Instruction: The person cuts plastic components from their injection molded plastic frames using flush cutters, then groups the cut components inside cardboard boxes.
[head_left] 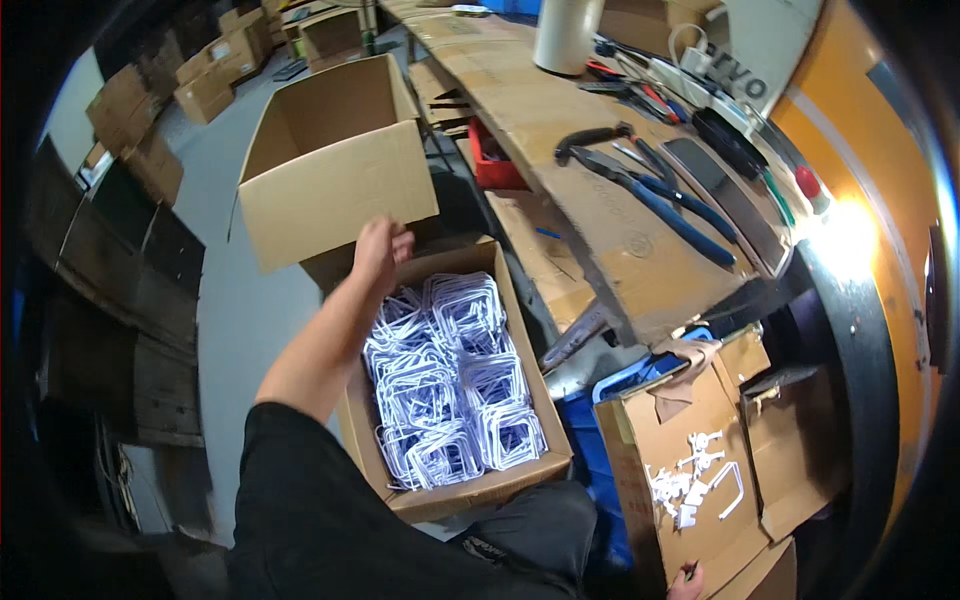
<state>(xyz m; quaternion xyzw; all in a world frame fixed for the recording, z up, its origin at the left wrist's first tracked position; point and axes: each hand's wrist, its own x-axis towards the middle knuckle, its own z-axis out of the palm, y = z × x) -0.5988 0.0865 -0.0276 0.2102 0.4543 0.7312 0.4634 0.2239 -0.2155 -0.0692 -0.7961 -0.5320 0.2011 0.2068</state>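
Observation:
My left hand (378,252) is raised over the far end of an open cardboard box, its fingers curled; anything inside them is hidden. That box (555,465) is packed with stacks of white bent frames (420,390), which look like squarish loops with rounded corners. Close beyond the hand is the flap of a taller open carton (340,190). At the lower right, only part of my right hand (686,582) shows. Its fingers are closed around a small dark thing I cannot make out, beside a cardboard sheet (670,440) holding small white plastic pieces (680,488) and a white bent strip (733,490).
A workbench (640,270) on the right carries blue-handled pliers (660,195), a hammer (595,138), a dark flat bar (720,190) and a white cylinder (568,35). A red bin (495,165) sits beneath it. Blue crates (600,470) support the cardboard sheet. Stacked cartons (205,85) stand far left.

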